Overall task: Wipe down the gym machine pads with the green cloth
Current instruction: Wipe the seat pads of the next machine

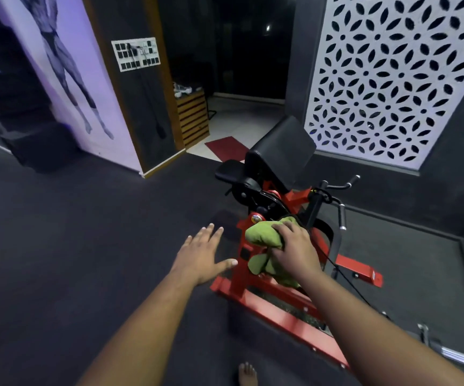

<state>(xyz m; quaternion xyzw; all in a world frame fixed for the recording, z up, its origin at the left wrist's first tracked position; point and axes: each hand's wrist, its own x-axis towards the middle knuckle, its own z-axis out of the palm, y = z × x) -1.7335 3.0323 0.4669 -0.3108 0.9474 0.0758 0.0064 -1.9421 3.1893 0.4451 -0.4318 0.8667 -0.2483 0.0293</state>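
Note:
A red-framed gym machine (267,302) stands on the dark floor ahead of me. Its large slanted black arm pad (281,151) rises at the far end, with a small black seat pad (229,171) just left of it. My right hand (294,246) grips a bunched green cloth (261,234) over the upper part of the red frame, well short of both pads. Part of the cloth hangs below my palm. My left hand (203,254) hovers to the left of the frame with its fingers spread and straight, holding nothing.
Black curved handles (336,188) stick out to the machine's right. A white patterned screen (392,79) covers the wall behind. A purple mural wall (80,79) and a wooden slatted cabinet (193,118) stand at left. My bare foot (247,374) shows at the bottom.

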